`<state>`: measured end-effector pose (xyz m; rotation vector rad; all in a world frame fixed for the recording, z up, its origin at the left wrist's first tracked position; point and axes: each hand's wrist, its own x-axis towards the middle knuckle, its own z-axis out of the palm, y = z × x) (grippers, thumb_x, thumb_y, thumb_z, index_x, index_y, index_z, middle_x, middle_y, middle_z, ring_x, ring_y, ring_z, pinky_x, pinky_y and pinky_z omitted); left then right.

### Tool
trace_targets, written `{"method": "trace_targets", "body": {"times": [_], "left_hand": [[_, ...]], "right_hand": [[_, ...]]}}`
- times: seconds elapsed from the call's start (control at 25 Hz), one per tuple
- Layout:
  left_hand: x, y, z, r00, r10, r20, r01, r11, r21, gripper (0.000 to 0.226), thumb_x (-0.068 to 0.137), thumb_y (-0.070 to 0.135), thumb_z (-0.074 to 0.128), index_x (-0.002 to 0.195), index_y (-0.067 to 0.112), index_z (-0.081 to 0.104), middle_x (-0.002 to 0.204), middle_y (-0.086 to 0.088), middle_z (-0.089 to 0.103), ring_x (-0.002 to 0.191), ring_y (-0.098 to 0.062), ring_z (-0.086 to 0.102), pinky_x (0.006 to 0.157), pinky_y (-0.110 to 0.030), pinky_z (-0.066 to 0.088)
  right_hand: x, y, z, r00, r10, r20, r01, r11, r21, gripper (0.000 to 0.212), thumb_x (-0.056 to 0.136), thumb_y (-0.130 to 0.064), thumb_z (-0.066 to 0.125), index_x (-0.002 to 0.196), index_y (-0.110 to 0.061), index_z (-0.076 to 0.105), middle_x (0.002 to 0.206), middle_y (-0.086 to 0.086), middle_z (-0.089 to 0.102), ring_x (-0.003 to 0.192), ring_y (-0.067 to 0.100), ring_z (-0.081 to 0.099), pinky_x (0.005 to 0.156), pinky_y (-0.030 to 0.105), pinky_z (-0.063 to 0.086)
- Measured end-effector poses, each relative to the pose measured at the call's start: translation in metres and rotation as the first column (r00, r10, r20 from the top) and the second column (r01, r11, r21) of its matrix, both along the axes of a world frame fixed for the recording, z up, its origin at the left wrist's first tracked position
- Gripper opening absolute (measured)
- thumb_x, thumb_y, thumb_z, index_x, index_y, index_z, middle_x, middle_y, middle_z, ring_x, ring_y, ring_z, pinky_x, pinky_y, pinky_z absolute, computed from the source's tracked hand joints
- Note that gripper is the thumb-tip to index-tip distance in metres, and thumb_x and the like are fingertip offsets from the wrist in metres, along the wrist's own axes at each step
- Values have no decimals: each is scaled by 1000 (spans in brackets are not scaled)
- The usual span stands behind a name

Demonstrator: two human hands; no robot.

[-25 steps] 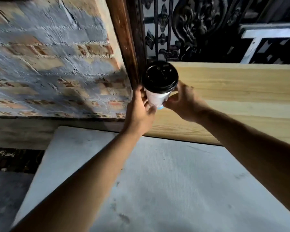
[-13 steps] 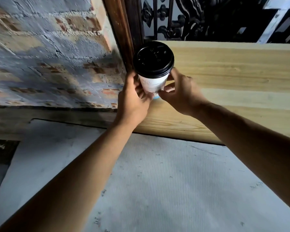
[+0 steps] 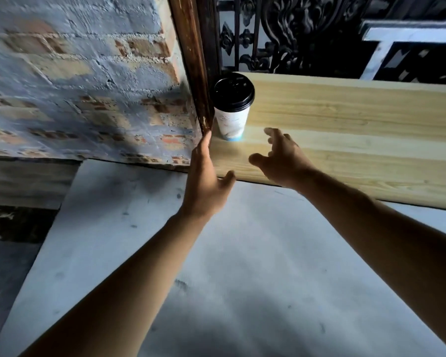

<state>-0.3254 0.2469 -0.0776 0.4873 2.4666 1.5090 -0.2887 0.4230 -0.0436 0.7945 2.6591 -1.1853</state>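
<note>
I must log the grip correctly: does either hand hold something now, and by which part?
Nothing is held. The paper cup stands free on the wooden board; the left hand and the right hand are both open, near it but not touching.

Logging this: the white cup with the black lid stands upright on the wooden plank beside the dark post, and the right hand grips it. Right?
No. The head view shows the right hand open, apart from the cup, gripping nothing. The cup stands upright on the wooden plank beside the dark post.
</note>
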Motion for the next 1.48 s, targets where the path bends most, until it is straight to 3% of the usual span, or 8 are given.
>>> {"method": "trace_targets", "body": {"times": [0.32, 0.64, 0.72, 0.88, 1.12, 1.24, 1.36, 1.48], "left_hand": [[175, -93, 69, 950, -295, -104, 267, 938, -222, 50, 88, -3, 62, 135, 14, 62, 139, -2, 66, 126, -13, 58, 109, -8, 33], [300, -96, 51, 725, -598, 341, 666, 735, -129, 117, 65, 36, 88, 157, 42, 15, 162, 19, 31, 145, 4, 31, 117, -20, 30], [317, -73, 46, 738, -602, 303, 660, 739, -139, 97, 68, 38, 84, 149, 38, 32, 148, 13, 50, 130, 4, 49, 103, -20, 45], [342, -49, 53, 782, -554, 285, 612, 769, -186, 35, 76, 35, 62, 110, 38, 53, 82, 17, 63, 78, 0, 69, 54, -17, 43], [347, -75, 102, 822, -509, 255, 554, 818, -155, 75, 66, 42, 78, 136, 39, 51, 125, 2, 66, 109, -17, 66, 91, -38, 56], [366, -76, 147, 882, -466, 64, 467, 852, -236, 88, 70, 52, 74, 150, 39, 39, 123, 6, 63, 110, -13, 65, 92, -31, 55], [384, -67, 188, 887, -450, -106, 401, 863, -307, 90, 73, 57, 70, 152, 50, 28, 126, 13, 63, 112, -11, 65, 92, -30, 56], [397, -57, 217, 863, -452, -227, 341, 851, -399, 88, 75, 59, 64, 154, 49, 26, 126, 11, 64, 104, -17, 68, 85, -35, 59]], "right_hand": [[185, -58, 120, 984, 88, -153, -62, 984, 169, 49, 93, -33, 67, 140, -22, 57, 139, 11, 58, 124, 29, 58, 89, 27, 37], [364, -130, 132, 998, 48, -42, -32, 948, 316, 68, 88, -56, 57, 145, -20, 55, 148, 11, 52, 133, 33, 47, 112, 43, 39], [382, -139, 118, 995, 71, 64, -88, 945, 316, 77, 85, -57, 63, 151, -21, 48, 159, 13, 40, 143, 34, 36, 117, 47, 34], [400, -132, 102, 999, 3, 54, -14, 982, 190, 69, 86, -32, 75, 149, -17, 51, 154, 17, 40, 139, 39, 41, 115, 43, 36], [414, -87, 124, 979, -166, -116, 141, 971, -195, 57, 84, -32, 60, 141, -27, 59, 135, 6, 62, 115, 13, 57, 92, 16, 42], [420, -67, 144, 921, -365, -139, 214, 769, -602, 45, 83, -37, 51, 124, -35, 70, 121, -4, 75, 111, 13, 66, 89, 23, 53], [425, -55, 157, 898, -411, -157, 208, 710, -672, 47, 90, -54, 43, 118, -38, 76, 120, -15, 76, 117, 6, 67, 99, 36, 53], [427, -48, 157, 866, -478, -145, 203, 602, -772, 50, 98, -55, 42, 123, -29, 76, 128, 5, 75, 124, 25, 66, 107, 45, 48]]}}
